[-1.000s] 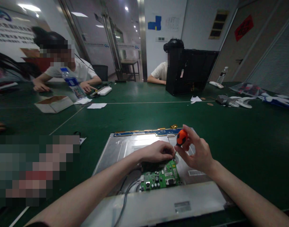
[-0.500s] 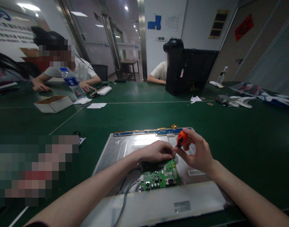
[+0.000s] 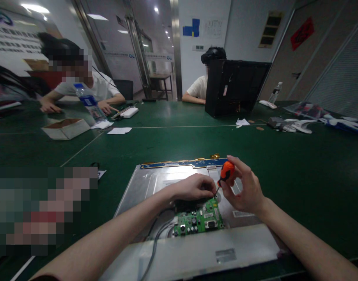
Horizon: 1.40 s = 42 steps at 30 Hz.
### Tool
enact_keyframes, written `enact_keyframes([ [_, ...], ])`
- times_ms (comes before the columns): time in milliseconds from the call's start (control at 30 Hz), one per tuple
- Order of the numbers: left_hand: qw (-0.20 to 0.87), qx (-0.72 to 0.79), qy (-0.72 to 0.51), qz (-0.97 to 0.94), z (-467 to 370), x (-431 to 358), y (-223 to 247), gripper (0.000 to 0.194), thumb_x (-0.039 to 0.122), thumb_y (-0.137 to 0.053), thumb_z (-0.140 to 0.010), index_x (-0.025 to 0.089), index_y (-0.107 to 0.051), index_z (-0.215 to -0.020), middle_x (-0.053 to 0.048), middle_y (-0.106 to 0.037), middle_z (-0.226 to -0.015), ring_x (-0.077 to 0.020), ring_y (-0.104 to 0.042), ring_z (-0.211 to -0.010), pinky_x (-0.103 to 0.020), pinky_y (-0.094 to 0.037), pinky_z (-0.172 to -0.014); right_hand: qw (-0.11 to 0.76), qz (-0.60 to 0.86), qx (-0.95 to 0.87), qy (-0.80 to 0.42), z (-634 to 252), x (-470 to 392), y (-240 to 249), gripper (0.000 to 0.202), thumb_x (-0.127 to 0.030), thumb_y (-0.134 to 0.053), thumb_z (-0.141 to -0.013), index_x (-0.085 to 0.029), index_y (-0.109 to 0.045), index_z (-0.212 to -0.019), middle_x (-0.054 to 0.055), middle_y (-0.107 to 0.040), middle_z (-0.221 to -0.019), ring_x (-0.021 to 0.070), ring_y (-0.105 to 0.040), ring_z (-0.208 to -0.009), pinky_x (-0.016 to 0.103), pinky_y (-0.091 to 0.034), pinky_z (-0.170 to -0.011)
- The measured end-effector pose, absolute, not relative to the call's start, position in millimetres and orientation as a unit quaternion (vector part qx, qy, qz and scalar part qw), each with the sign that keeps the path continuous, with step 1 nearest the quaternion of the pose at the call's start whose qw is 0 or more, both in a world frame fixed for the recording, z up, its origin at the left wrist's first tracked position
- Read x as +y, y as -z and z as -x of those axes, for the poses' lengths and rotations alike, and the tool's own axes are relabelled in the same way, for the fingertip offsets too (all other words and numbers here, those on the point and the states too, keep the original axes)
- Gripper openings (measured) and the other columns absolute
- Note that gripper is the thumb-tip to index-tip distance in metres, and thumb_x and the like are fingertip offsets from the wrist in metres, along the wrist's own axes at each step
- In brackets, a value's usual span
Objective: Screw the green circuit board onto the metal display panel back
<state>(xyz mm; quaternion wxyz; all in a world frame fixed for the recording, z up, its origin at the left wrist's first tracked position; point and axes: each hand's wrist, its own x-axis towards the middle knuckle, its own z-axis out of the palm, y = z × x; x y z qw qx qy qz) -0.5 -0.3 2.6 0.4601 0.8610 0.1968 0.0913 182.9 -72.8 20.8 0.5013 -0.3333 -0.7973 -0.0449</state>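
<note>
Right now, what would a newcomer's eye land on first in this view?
The orange screwdriver in the right hand catches it first, its tip by the far right corner of the green board. Next come the black case across the table and the red sign on the door, upper right.

Green table (pale lines across it) under metal panel, open box, paper, black casing.

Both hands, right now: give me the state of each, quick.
Left hand: fingers curled by the green circuit board's upper corner; cannot tell if it grips anything.
Right hand: closed on the orange-and-black screwdriver.
</note>
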Motion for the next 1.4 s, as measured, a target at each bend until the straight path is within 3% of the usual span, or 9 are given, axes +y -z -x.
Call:
enact_keyframes([
  [267, 0.455, 0.206, -0.097, -0.861, 0.4, -0.4, -5.1, 0.003, 0.015, -0.062, -0.081, 0.016, -0.062, -0.083, 0.002, -0.059, -0.077, -0.0138, -0.054, -0.073, -0.023, -0.041, -0.066, 0.498, 0.351, -0.788, 0.083, -184.8, -70.1, -19.6, 0.062, -0.027, -0.061, -0.085, -0.023, -0.032, -0.139, -0.008, -0.051, -0.062, 0.0093, -0.049, -0.043, 0.021, -0.041, -0.039],
  [533, 0.455, 0.202, -0.091, -0.862, 0.7, 1.7, -1.1, 0.007, 0.016, -0.062, -0.081, 0.016, -0.064, -0.088, 0.001, -0.062, -0.081, -0.0146, -0.056, -0.076, -0.023, -0.043, -0.070, 0.485, 0.363, -0.790, 0.096, -183.4, -71.0, -22.2, 0.069, -0.019, -0.057, -0.085, -0.022, -0.026, -0.146, -0.007, -0.052, -0.061, 0.0093, -0.048, -0.043, 0.022, -0.046, -0.042],
  [700, 0.453, 0.198, -0.086, -0.865, 0.8, 0.8, -1.8, 0.009, 0.016, -0.061, -0.082, 0.016, -0.064, -0.091, 0.000, -0.062, -0.083, -0.0150, -0.056, -0.077, -0.024, -0.043, -0.072, 0.509, 0.336, -0.791, 0.043, -182.6, -72.1, -20.6, 0.069, -0.015, -0.056, -0.083, -0.021, -0.023, -0.144, -0.006, -0.053, -0.065, 0.0098, -0.052, -0.045, 0.020, -0.045, -0.039],
  [867, 0.451, 0.196, -0.084, -0.866, 0.2, 0.2, -2.5, 0.009, 0.015, -0.061, -0.082, 0.016, -0.064, -0.090, 0.001, -0.062, -0.082, -0.0145, -0.055, -0.076, -0.024, -0.042, -0.072, 0.511, 0.332, -0.792, 0.033, -182.7, -71.9, -20.5, 0.065, -0.012, -0.055, -0.081, -0.020, -0.028, -0.140, -0.004, -0.054, -0.069, 0.0104, -0.054, -0.048, 0.020, -0.046, -0.040],
  [1067, 0.450, 0.195, -0.089, -0.867, 0.3, 0.5, -3.2, 0.008, 0.014, -0.060, -0.082, 0.016, -0.064, -0.089, 0.001, -0.062, -0.082, -0.0141, -0.056, -0.076, -0.023, -0.043, -0.072, 0.532, 0.340, -0.774, 0.049, -185.8, -69.4, -16.6, 0.062, -0.019, -0.063, -0.081, -0.023, -0.032, -0.135, -0.003, -0.058, -0.076, 0.0092, -0.054, -0.049, 0.020, -0.047, -0.042],
  [1400, 0.447, 0.206, -0.095, -0.865, 1.2, 0.1, -3.1, 0.007, 0.015, -0.061, -0.081, 0.017, -0.064, -0.087, 0.001, -0.061, -0.080, -0.0146, -0.055, -0.076, -0.023, -0.042, -0.071, 0.494, 0.362, -0.784, 0.104, -182.4, -72.5, -24.9, 0.064, -0.020, -0.058, -0.085, -0.024, -0.031, -0.143, -0.006, -0.056, -0.065, 0.0103, -0.052, -0.046, 0.022, -0.047, -0.041],
])
